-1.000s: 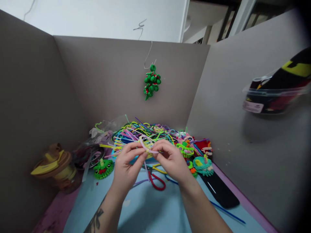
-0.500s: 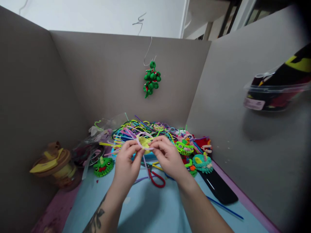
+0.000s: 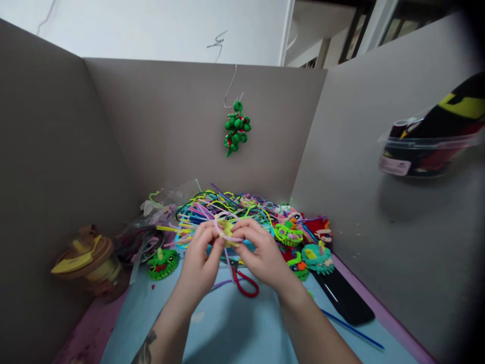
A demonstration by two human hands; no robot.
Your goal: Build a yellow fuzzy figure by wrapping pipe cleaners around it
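Between my two hands is a small yellow pipe-cleaner piece (image 3: 228, 228) with a pale lilac pipe cleaner (image 3: 217, 220) looped around it. My left hand (image 3: 204, 253) pinches the loop from the left, thumb against fingers. From the other side my right hand (image 3: 261, 253) grips the piece with thumb and fingertips. A lilac end hangs down below the fingers. Scissors with red handles (image 3: 248, 289) lie on the blue cloth just under the hands. Behind them spreads a heap of many-coloured pipe cleaners (image 3: 212, 199), partly hidden by my hands.
A green pipe-cleaner frog-like figure (image 3: 162, 264) sits left, near a brown lidded cup (image 3: 91, 258). More fuzzy figures (image 3: 317, 258) and a black phone-like slab (image 3: 344, 298) lie right, with a blue pipe cleaner (image 3: 352, 328). Grey panels (image 3: 182, 116) surround the table; a green ornament (image 3: 237, 129) hangs.
The lilac loop has turned and now stands more openly around the yellow piece. Both hands keep their pinch. The whole view has shifted slightly.
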